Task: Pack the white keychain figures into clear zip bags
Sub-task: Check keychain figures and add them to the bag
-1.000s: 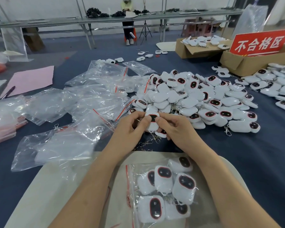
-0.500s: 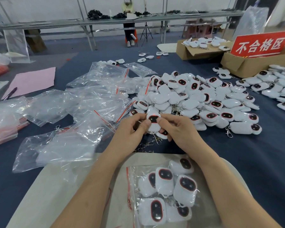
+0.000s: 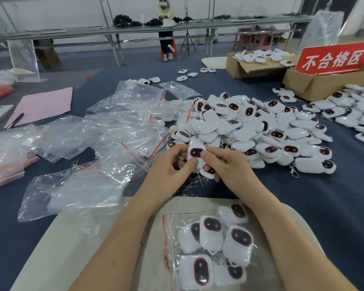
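Observation:
Both hands meet at the table's middle and hold a small bunch of white keychain figures, the top one facing up with its dark red-rimmed oval. My left hand pinches it from the left, my right hand from the right. Their metal clasps dangle below. A big heap of the same figures lies just beyond. Close to me, between my forearms, a clear zip bag holding several figures rests on a beige board. Empty clear zip bags spread to the left.
Cardboard boxes with a red sign stand at the back right, more figures beside them. A pink sheet and a pen lie far left. A stack of red-striped bags sits at the left edge. A person sits at a distant bench.
My hands have stayed in place on the figures; the fingers shifted slightly around the top one. The view tilted a little downward.

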